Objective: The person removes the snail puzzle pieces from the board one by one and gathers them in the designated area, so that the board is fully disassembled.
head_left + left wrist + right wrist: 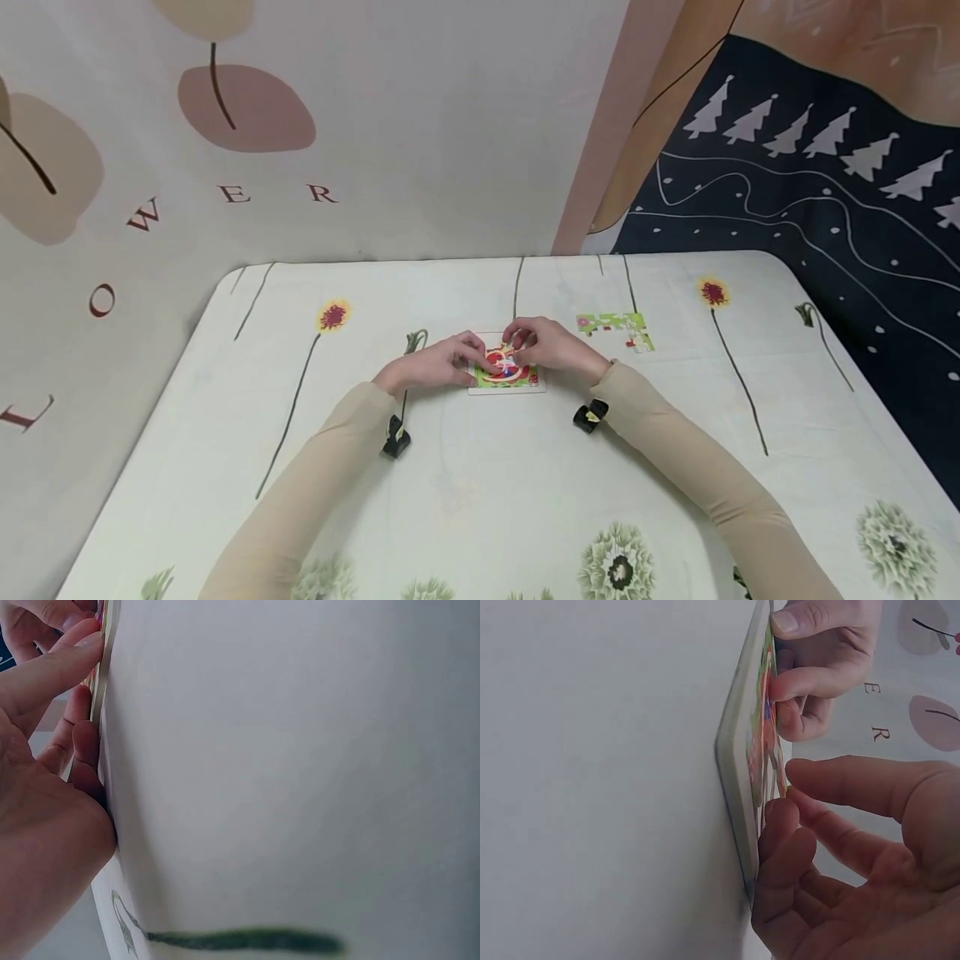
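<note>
A small jigsaw puzzle (507,382) in a thin pale-edged tray (507,392) lies flat in the middle of the table, its picture red, blue and green. From the left, my left hand (444,362) rests its fingertips on the picture, the thumb near the tray's left edge. My right hand (552,343) reaches over the upper right part and pinches a puzzle piece (781,780) with yellow and red on it, tilted up from the picture. In the right wrist view, the tray (739,765) shows edge-on beside both hands.
Joined green puzzle pieces (611,321) lie to the right, beyond the right hand, with a few smaller bits close below them. A white cloth (480,483) printed with flowers covers the table. A pale printed curtain (450,125) hangs along the back edge.
</note>
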Motion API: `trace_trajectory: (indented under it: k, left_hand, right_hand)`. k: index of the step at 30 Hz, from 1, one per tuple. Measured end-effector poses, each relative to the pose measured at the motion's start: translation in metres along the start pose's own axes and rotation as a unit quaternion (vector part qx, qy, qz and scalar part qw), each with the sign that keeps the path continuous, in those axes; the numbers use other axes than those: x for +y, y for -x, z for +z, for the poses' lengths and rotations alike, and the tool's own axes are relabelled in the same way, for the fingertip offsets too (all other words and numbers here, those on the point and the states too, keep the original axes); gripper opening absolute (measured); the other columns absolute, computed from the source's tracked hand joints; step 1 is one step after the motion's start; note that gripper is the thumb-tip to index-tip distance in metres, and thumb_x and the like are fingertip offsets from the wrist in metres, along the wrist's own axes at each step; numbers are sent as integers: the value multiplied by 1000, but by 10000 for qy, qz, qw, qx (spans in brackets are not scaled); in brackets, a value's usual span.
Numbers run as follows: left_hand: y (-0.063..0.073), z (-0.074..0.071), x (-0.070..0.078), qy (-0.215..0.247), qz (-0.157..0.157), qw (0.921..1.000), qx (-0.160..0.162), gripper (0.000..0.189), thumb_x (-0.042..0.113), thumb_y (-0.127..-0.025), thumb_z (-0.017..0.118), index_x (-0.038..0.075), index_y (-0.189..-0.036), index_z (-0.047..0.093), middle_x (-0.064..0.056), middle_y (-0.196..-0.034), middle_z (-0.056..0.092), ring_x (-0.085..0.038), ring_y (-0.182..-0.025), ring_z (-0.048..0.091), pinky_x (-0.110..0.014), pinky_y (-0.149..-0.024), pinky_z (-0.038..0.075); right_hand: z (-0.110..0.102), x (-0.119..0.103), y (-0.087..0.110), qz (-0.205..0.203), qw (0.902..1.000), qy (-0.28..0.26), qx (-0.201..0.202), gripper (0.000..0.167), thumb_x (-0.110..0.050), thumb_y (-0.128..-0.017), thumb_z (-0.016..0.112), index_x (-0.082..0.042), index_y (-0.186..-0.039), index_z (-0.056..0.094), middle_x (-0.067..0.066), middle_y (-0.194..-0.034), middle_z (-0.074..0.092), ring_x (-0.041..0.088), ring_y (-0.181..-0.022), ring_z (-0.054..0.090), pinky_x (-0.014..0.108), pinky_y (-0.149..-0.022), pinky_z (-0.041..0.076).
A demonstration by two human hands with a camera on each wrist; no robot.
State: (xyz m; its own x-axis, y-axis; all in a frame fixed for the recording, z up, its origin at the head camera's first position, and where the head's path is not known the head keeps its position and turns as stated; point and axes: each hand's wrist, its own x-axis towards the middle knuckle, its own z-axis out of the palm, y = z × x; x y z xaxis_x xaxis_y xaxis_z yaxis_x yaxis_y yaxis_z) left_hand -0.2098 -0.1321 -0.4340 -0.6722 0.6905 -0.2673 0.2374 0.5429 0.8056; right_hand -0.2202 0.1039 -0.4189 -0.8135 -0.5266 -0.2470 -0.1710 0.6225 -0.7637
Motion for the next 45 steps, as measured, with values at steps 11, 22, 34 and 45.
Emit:
trace_trajectory:
  k: [11,22,34,45]
  left_hand:
    - [1,0,0,28,1,10000,5,35,3,-88,65,6,-122,71,-13,-131,49,-28,-123,43,-46,-107,34]
    - [1,0,0,72,39,10000,15,34,3,-88,66,7,-122,72,-12,-127,50,-25,-119,43,-38,-101,34]
    - [1,1,1,73,47,10000,8,34,2,-88,65,7,-121,72,-12,-127,50,-26,-121,43,-41,-103,33]
    - [0,2,-1,0,-3,10000,28,33,3,-89,65,9,-121,73,-10,-127,49,-25,-121,41,-43,-105,33]
  right_hand:
    - [2,0,0,-80,9996,-224,137,23,-4,-92,62,-7,-115,62,16,-108,67,21,-90,62,26,-74,46]
    - [3,0,-1,-101,9981,-591,171,21,-3,-94,60,-7,-115,62,19,-107,72,19,-87,68,26,-73,47]
    - [-7,9,4,-119,9967,-787,163,24,-3,-94,60,-4,-117,64,20,-114,71,19,-93,68,27,-73,49]
    - [-22,23,17,-57,9974,-659,292,24,-5,-93,61,-4,-117,65,19,-108,73,16,-92,68,28,-75,47]
